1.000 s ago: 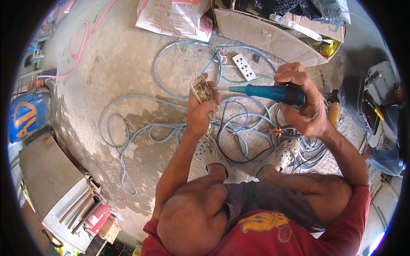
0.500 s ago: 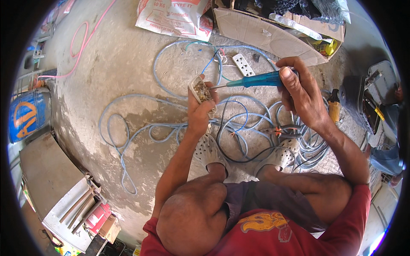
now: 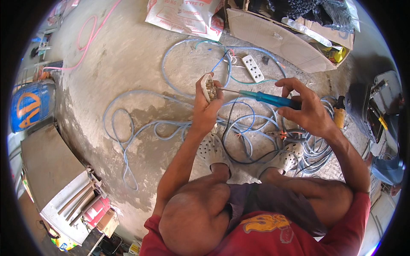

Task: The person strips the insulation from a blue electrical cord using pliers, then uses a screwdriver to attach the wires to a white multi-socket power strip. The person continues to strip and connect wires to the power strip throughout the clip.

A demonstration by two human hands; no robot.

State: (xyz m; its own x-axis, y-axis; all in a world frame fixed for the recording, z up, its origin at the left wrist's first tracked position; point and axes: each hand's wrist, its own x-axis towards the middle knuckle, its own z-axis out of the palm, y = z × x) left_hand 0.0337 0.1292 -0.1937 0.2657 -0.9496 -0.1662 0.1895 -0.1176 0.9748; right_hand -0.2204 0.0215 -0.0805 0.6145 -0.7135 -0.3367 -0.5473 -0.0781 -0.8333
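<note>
My left hand (image 3: 206, 110) is closed around a small white electrical socket casing (image 3: 206, 88), tilted so that its open side with metal parts faces right. Into that side points the thin shaft of a screwdriver (image 3: 273, 99) with a blue handle; whether the tip touches a screw is too small to tell. My right hand (image 3: 311, 109) holds the butt of the handle against the palm, its thumb and forefinger spread apart off the grip. Loops of grey-blue cable (image 3: 149, 123) lie on the floor below both hands. Beside my right shoe are pliers (image 3: 293, 135) with black and orange handles.
A white power strip (image 3: 253, 69) lies beyond the screwdriver. Farther back are a cardboard box (image 3: 277, 40) and a white and red sack (image 3: 183, 19). A hammer (image 3: 339, 113) and an open tool case (image 3: 371, 111) are at the right, a blue drum (image 3: 32, 106) at the left.
The socket casing has turned in my left hand, its open side now facing more to the right. My right thumb and forefinger have spread off the screwdriver, whose handle end has dipped.
</note>
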